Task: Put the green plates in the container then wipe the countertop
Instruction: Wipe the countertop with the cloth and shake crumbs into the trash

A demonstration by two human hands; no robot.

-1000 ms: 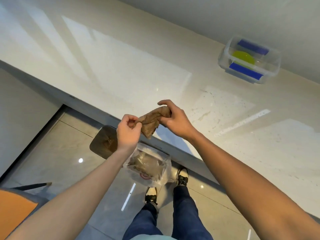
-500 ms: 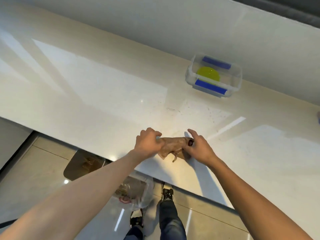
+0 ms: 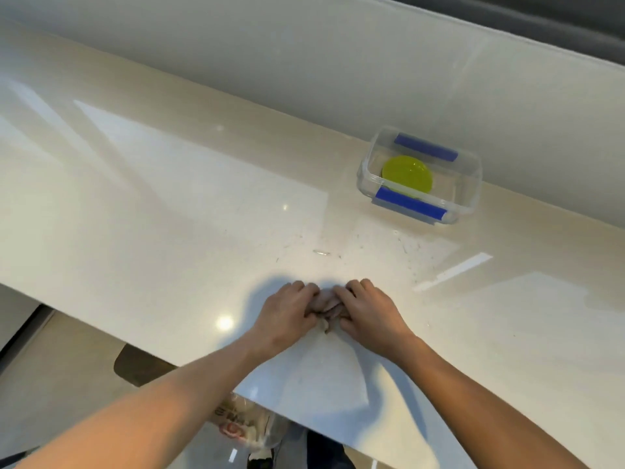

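Hands met near the front edge of the countertop (image 3: 169, 204). Your left hand (image 3: 287, 314) and right hand (image 3: 370, 313) lay knuckles-up, side by side, fingers curled down onto a small brownish cloth (image 3: 328, 306) bunched between them. Both pressed the cloth against the stone; only a narrow strip of it showed between the two hands, with a frayed bit poking out toward you. Whether the fingers pinched the cloth or merely pushed on it, you could not tell from this angle.

Clear plastic container (image 3: 421, 176) sat toward the back edge on your right, close to the wall (image 3: 304, 55), well apart from the hands. It had blue latches on its near and far sides. A green plate (image 3: 407, 174) lay flat inside it on the bottom.

Small dark specks and crumbs (image 3: 321, 252) were scattered on the counter between the hands and the container.

Below the front edge, a plastic bag (image 3: 243, 424) was partly visible on the floor.
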